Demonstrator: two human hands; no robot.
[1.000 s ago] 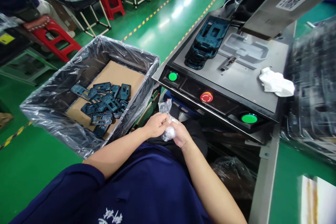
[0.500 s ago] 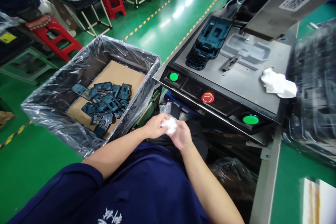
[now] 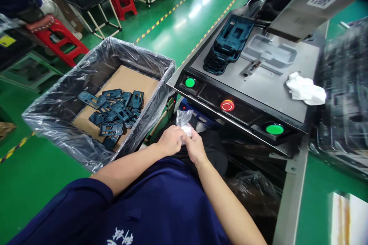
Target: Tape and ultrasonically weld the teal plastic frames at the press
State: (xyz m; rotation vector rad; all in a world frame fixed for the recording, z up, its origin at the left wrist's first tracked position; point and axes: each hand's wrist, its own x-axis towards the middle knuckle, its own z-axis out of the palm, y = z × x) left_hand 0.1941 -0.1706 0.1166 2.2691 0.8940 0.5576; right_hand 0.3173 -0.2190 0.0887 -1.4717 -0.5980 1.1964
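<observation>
My left hand [image 3: 170, 140] and my right hand [image 3: 195, 146] meet in front of my lap, below the machine's front edge. Both are closed on a small crumpled clear plastic bag [image 3: 184, 119] with something white inside it. The bag's loose top sticks up above my fingers. What the white thing is cannot be made out.
A plastic-lined box [image 3: 57, 113] of several dark teal plastic frames [image 3: 115, 111] stands at my left. The machine deck [image 3: 267, 88] carries a stack of teal frames [image 3: 227, 44], a white cloth [image 3: 306, 90], two green buttons [image 3: 189, 82] and a red stop button [image 3: 227, 105]. Red stools [image 3: 57, 42] stand behind.
My hands have drawn closer together around the bag, covering most of the white lump. The bag's loose top now stands a little higher.
</observation>
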